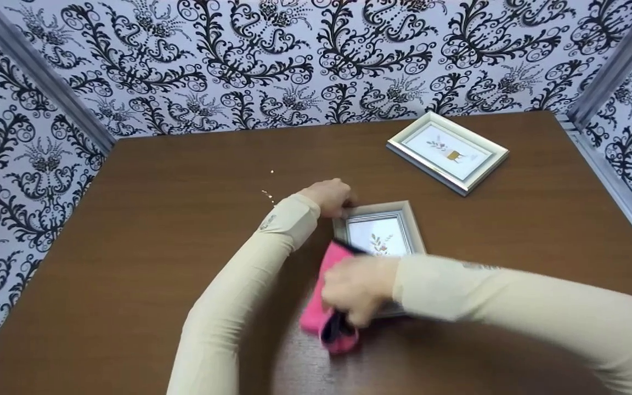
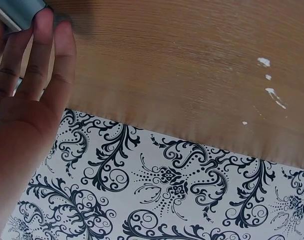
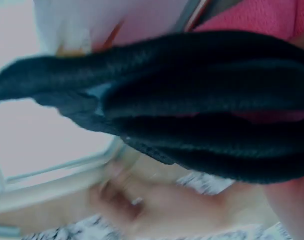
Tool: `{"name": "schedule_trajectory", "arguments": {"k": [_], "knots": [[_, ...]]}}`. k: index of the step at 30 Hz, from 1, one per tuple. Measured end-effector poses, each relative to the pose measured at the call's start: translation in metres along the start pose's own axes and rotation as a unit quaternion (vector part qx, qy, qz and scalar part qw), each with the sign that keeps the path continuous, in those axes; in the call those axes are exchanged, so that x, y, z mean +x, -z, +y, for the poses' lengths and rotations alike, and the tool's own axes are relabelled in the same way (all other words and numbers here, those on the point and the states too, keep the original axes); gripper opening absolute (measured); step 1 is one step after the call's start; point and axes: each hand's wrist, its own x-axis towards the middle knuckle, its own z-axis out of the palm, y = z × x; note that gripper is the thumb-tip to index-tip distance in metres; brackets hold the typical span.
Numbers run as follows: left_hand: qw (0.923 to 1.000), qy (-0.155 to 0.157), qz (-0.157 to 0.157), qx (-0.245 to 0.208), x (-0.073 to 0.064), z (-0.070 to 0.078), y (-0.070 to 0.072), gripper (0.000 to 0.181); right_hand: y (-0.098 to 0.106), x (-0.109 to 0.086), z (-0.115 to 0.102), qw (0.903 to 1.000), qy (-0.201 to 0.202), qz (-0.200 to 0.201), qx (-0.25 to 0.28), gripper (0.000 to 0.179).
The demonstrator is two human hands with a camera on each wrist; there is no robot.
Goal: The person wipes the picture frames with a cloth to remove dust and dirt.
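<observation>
A light-rimmed picture frame (image 1: 416, 230) with a plant print lies face up on the wooden table. My left hand (image 1: 329, 197) holds it at its upper left corner; in the left wrist view the fingertips (image 2: 63, 40) meet the frame's edge. My right hand (image 1: 357, 285) grips a bunched pink cloth (image 1: 319, 302) with a dark reverse side, over the lower left part of the frame. In the right wrist view, dark folds of the cloth (image 3: 201, 90) cover much of the picture. The right hand is blurred, and its forearm hides the frame's lower right.
Behind, to the right, a second picture frame (image 1: 486, 174) lies face up on the table (image 1: 184, 192). Small white specks (image 1: 267, 195) dot the wood left of the left hand. Patterned wall panels (image 1: 261, 60) stand at the back and both sides.
</observation>
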Motion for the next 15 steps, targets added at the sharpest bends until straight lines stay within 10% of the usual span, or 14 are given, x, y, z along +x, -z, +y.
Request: {"name": "schedule_trajectory", "arguments": {"k": [9, 15], "knots": [[0.9984, 0.040, 0.034, -0.019, -0.006, 0.008, -0.006, 0.011, -0.017, -0.045, -0.023, 0.9793, 0.125, 0.151, -0.049, 0.025], [0.9923, 0.057, 0.110, -0.006, -0.030, 0.021, -0.009, 0.010, -0.022, -0.074, 0.003, 0.9663, 0.105, 0.235, -0.017, 0.048]]}}
